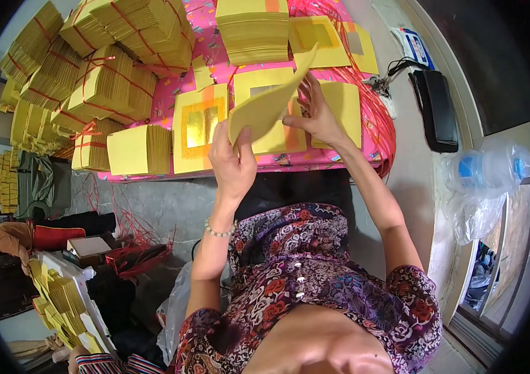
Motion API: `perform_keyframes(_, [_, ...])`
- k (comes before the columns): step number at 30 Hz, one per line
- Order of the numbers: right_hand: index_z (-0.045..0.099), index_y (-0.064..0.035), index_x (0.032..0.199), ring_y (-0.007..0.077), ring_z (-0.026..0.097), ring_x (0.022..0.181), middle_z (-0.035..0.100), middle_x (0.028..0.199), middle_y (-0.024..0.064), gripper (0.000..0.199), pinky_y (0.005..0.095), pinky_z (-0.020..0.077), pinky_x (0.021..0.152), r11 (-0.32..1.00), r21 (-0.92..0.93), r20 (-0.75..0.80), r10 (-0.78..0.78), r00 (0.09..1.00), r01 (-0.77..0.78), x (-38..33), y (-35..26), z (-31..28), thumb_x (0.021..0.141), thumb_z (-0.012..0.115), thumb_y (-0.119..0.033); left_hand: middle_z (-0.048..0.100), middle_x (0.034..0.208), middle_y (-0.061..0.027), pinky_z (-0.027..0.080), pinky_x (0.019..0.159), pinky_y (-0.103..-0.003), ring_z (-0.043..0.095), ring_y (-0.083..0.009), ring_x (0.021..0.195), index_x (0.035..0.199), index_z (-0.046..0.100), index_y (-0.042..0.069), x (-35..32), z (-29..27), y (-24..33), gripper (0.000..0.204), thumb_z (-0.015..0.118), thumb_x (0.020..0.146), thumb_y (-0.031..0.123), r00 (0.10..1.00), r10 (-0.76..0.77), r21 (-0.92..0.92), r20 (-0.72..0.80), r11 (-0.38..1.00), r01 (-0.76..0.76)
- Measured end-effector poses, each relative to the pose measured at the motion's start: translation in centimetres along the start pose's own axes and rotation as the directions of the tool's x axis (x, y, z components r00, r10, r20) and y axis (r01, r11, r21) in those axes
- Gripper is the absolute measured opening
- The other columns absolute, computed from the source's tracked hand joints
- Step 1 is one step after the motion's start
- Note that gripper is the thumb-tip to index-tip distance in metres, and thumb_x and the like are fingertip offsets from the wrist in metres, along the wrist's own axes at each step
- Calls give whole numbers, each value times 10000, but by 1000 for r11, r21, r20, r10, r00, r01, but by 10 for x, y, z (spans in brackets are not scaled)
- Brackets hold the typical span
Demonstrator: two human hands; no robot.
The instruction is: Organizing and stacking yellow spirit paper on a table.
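Observation:
My left hand grips the lower left corner of a thin sheaf of yellow joss paper, thumb on top. The sheaf is tilted up and bends over the table. At its right edge my right hand is open, thumb and fingers apart; whether its fingertips touch the paper behind the edge I cannot tell. Beneath lie flat yellow sheets, one with a shiny gold foil square in an orange border. A yellow stack stands left of it, and a taller stack stands at the back.
Many yellow bundles tied with red string pile up at the left of the pink-covered table. Loose red strings hang over its right edge. A black case lies on the ledge at right, near a clear plastic bottle.

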State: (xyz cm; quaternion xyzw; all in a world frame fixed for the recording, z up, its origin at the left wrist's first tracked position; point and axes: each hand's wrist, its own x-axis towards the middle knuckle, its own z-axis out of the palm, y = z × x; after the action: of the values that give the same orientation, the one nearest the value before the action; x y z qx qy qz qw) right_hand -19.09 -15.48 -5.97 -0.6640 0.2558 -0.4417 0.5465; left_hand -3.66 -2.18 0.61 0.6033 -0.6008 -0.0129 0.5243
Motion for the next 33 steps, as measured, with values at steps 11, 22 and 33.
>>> perform_keyframes(11, [364, 19, 1334, 215, 490, 1155, 526, 1227, 124, 812, 351, 382, 993, 926, 283, 288, 167, 943, -250, -42, -40, 4, 685, 796, -211, 529, 1180, -91, 399, 917, -292, 494, -155, 1084, 1256, 414, -8, -2, 5, 4, 413, 584, 892, 88, 954, -171, -403, 245, 878, 260])
perform_keyframes(22, [392, 29, 1307, 174, 499, 1127, 523, 1223, 106, 639, 315, 403, 960, 944, 213, 169, 219, 961, -252, -42, -40, 4, 796, 700, -200, 564, 1139, -117, 438, 900, -287, 535, -164, 1065, 1239, 422, -39, 7, 15, -8, 443, 620, 862, 81, 798, -346, -535, 494, 603, 592])
perform_keyframes(33, [470, 48, 1225, 132, 576, 997, 595, 1115, 89, 429, 268, 461, 869, 866, 340, 107, 352, 930, -367, -39, -25, 0, 891, 602, -187, 560, 1183, -104, 448, 885, -285, 550, -150, 1058, 1286, 398, -18, 18, 36, -16, 414, 538, 925, 126, 695, -349, -548, 628, 435, 714])
